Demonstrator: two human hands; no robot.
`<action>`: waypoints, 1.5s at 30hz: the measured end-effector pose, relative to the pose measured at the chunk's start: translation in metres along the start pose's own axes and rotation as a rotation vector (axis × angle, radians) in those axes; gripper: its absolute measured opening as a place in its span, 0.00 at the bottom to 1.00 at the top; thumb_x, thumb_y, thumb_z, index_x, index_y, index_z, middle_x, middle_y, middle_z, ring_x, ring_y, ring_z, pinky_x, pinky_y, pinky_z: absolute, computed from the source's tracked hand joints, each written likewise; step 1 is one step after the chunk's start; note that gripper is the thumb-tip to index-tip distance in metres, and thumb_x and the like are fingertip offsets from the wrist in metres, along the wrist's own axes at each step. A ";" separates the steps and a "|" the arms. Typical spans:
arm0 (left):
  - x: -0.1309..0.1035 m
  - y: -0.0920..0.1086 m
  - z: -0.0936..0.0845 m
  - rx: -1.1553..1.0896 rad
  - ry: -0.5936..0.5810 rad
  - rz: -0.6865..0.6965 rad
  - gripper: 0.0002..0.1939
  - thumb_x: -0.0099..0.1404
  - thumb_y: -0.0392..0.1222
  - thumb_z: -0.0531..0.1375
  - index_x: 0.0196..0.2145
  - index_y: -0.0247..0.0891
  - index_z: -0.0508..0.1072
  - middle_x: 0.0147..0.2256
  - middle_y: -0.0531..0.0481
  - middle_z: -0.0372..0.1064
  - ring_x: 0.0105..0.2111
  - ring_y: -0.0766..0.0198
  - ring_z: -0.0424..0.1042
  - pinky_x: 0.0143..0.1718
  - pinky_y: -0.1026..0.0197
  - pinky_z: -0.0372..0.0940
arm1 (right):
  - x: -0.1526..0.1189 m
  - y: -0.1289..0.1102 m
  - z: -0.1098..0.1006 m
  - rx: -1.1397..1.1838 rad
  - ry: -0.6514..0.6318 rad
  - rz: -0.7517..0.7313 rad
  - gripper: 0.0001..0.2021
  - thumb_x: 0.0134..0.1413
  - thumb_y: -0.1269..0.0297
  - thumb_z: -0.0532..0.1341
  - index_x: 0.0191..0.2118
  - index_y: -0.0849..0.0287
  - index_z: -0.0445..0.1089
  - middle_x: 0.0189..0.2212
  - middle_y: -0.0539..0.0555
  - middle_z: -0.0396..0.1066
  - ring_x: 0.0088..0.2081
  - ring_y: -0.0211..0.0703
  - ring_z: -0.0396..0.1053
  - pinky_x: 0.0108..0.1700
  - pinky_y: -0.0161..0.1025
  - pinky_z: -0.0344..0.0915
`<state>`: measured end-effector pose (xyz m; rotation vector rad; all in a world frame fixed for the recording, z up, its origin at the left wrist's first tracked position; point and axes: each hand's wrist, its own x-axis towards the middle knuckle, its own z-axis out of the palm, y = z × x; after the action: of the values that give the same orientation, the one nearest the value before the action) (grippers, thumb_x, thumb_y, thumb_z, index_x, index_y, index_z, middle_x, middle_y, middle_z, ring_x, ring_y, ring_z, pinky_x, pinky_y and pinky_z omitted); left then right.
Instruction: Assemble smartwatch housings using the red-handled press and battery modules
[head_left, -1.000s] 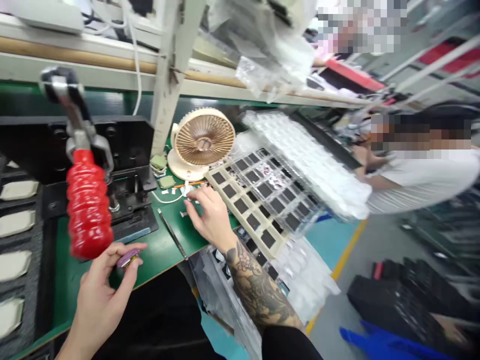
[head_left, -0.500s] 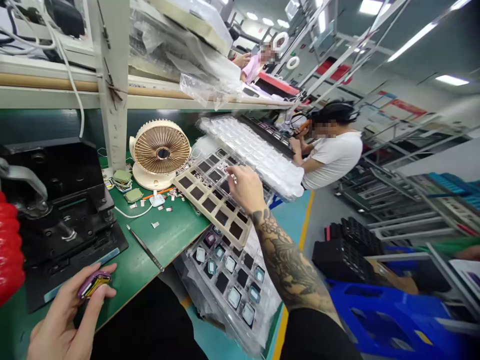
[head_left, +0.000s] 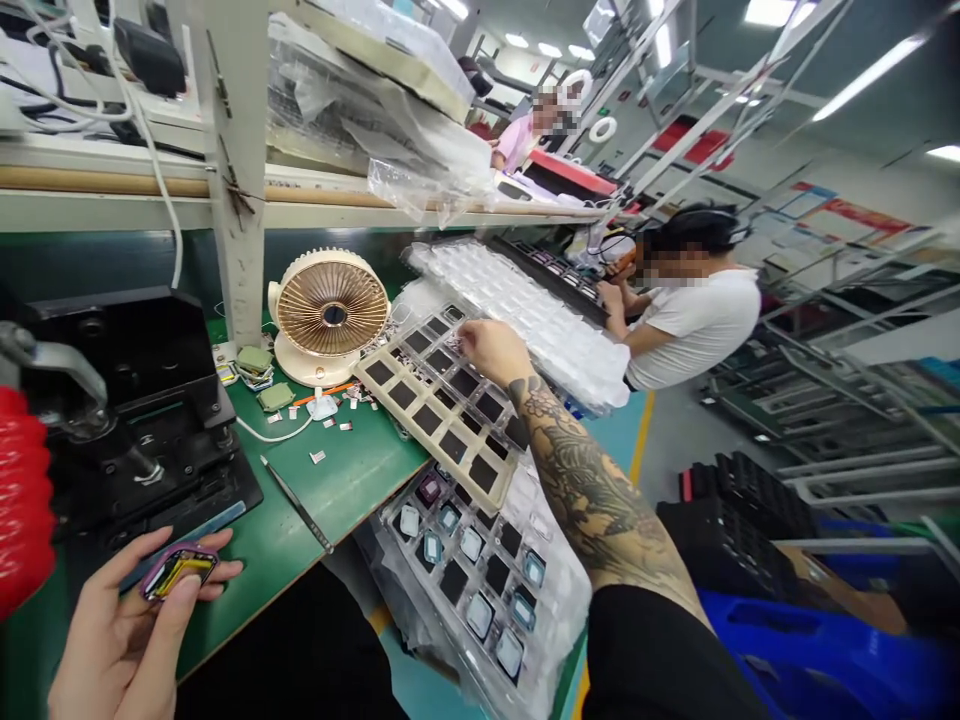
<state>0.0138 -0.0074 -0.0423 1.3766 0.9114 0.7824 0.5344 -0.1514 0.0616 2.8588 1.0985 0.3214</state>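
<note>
Press handle point(head_left: 22, 500) is glossy red plastic, all ribbed, and the press body point(head_left: 127, 380) looks like matt black metal. Bench point(head_left: 337, 480) top's smooth, slightly shiny green. Tweezers point(head_left: 296, 505) look like dark metal, wrapping point(head_left: 405, 190)'s clear crinkly plastic.

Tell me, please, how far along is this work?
A yellow part looks already seated in the purple-rimmed piece. The left hand holds this piece; the right hand is at the clear tray. Seemingly left: the piece's inside is uncovered.

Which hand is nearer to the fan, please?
Right. The right hand is over the clear tray, beside the fan; the left hand, holding a purple-rimmed part, is farther, nearer the body.
</note>
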 end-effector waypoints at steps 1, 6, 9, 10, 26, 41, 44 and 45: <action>-0.001 0.000 0.000 -0.033 0.013 0.011 0.20 0.78 0.54 0.69 0.60 0.45 0.71 0.51 0.45 0.87 0.43 0.53 0.90 0.44 0.57 0.85 | -0.006 -0.002 -0.004 0.016 0.040 0.006 0.17 0.68 0.73 0.59 0.54 0.61 0.83 0.49 0.65 0.84 0.46 0.52 0.79 0.49 0.45 0.68; -0.003 0.006 0.005 -0.213 -0.043 0.086 0.11 0.83 0.48 0.64 0.55 0.43 0.67 0.53 0.40 0.86 0.41 0.54 0.88 0.41 0.54 0.80 | -0.056 -0.029 -0.023 0.225 0.304 -0.047 0.18 0.74 0.65 0.57 0.49 0.66 0.85 0.45 0.70 0.82 0.46 0.52 0.80 0.48 0.52 0.72; 0.003 0.007 0.004 -0.258 -0.093 0.124 0.09 0.85 0.46 0.60 0.55 0.43 0.64 0.53 0.39 0.85 0.40 0.56 0.87 0.41 0.55 0.77 | -0.101 -0.070 -0.029 0.468 0.632 -0.267 0.15 0.73 0.56 0.67 0.57 0.49 0.86 0.48 0.64 0.84 0.49 0.51 0.83 0.49 0.56 0.74; 0.005 0.007 0.003 -0.263 -0.102 0.127 0.08 0.85 0.46 0.59 0.54 0.44 0.63 0.53 0.39 0.85 0.40 0.57 0.87 0.41 0.56 0.76 | -0.118 -0.089 -0.030 0.529 0.648 -0.315 0.17 0.71 0.57 0.70 0.61 0.42 0.84 0.49 0.61 0.85 0.48 0.51 0.83 0.47 0.57 0.75; 0.010 0.015 -0.004 0.182 -0.057 0.274 0.07 0.76 0.45 0.71 0.48 0.42 0.86 0.35 0.50 0.74 0.31 0.64 0.69 0.33 0.61 0.66 | -0.194 -0.290 -0.015 1.474 0.111 -0.558 0.11 0.68 0.75 0.70 0.47 0.48 0.83 0.40 0.53 0.81 0.42 0.48 0.80 0.43 0.48 0.80; 0.009 0.016 -0.001 0.165 -0.072 0.391 0.04 0.77 0.39 0.70 0.48 0.40 0.85 0.42 0.46 0.81 0.39 0.61 0.79 0.37 0.61 0.73 | -0.192 -0.275 -0.018 1.335 -0.024 -0.692 0.08 0.69 0.75 0.69 0.46 0.53 0.82 0.40 0.53 0.80 0.41 0.43 0.78 0.44 0.43 0.78; 0.010 0.015 -0.001 0.160 -0.048 0.422 0.03 0.75 0.37 0.71 0.46 0.39 0.84 0.39 0.48 0.82 0.36 0.63 0.79 0.38 0.62 0.73 | -0.192 -0.276 -0.017 1.320 -0.026 -0.688 0.08 0.69 0.75 0.70 0.46 0.54 0.83 0.40 0.52 0.80 0.42 0.41 0.79 0.44 0.40 0.78; 0.010 0.014 -0.001 0.167 -0.043 0.418 0.03 0.75 0.37 0.71 0.46 0.38 0.84 0.38 0.49 0.81 0.35 0.64 0.78 0.38 0.63 0.73 | -0.192 -0.277 -0.016 1.312 -0.008 -0.682 0.09 0.69 0.75 0.70 0.46 0.53 0.83 0.41 0.52 0.80 0.42 0.41 0.79 0.45 0.39 0.78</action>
<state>0.0182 0.0029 -0.0289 1.7553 0.6730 1.0024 0.2104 -0.0745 0.0080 2.8660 2.9624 -0.7191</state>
